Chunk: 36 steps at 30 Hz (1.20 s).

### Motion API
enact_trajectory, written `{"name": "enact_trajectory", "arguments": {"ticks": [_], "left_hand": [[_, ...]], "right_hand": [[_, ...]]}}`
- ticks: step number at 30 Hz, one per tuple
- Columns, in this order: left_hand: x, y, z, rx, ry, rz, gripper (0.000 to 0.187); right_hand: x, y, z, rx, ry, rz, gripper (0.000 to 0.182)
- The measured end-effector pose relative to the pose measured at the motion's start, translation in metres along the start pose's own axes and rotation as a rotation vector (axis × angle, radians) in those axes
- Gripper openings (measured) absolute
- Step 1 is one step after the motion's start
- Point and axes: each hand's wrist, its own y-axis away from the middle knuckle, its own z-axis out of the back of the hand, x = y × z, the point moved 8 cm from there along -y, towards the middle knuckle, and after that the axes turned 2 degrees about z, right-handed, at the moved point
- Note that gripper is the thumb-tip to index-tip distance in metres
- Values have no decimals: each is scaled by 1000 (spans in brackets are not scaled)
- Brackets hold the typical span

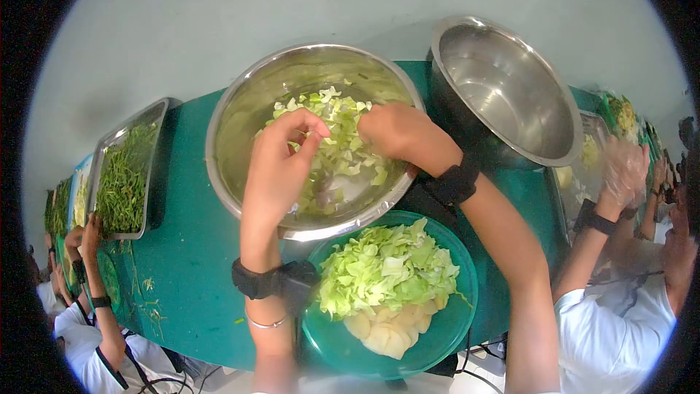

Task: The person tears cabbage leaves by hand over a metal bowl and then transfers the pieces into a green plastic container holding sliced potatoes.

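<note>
My left hand [286, 157] is over the large steel bowl [233, 124], its thumb and fingertips pinched around what looks like a small pale-green piece of cabbage. Across from it, my right hand [401, 133] is curled inside the bowl's right side; its fingers point down and whatever they hold is hidden. Chopped cabbage [343, 109] lies in the bowl beneath both hands. Nearer to me, between my forearms, a green plastic plate [321, 339] bears a heap of chopped cabbage [394, 266] and pale sliced potato [390, 332].
A second steel bowl [503, 84] stands tilted at the back right. On the left, a metal tray [157, 168] holds cut green stalks [124, 182], with a co-worker's hand [91, 237] at its edge. At right, another person's gloved hand [625, 164] is above a tray. Scraps lie on the green table [189, 248].
</note>
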Motion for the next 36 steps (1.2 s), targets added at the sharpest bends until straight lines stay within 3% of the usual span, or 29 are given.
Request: {"name": "enact_trajectory", "arguments": {"ticks": [2,5,11,14,23,26,29,32,35,36], "left_hand": [[0,0,1,-16,15,-27,5],[1,0,0,-3,17,-11,4],[2,1,0,33,6,56,5],[2,1,-1,28,-8,55,5],[0,1,1,-18,13,-13,4],[0,1,1,-18,1,10,5],[-1,1,2,-17,11,-1,5],[-2,1,2,-18,6,-7,5],[1,1,2,-23,16,-29,5],[1,0,2,-20,11,-25,6]], "right_hand": [[-1,-2,-2,13,-28,7,18],[8,-2,10,-139,-32,79,8],[22,-5,25,-228,-164,178,20],[10,0,-10,245,53,45,28],[12,-4,-9,301,-58,61,30],[19,-4,-7,179,-134,212,32],[27,-4,-7,223,-194,295,35],[25,-4,-8,325,-349,187,28],[24,-6,-15,520,-268,67,21],[23,-8,-14,498,-274,58,19]]}}
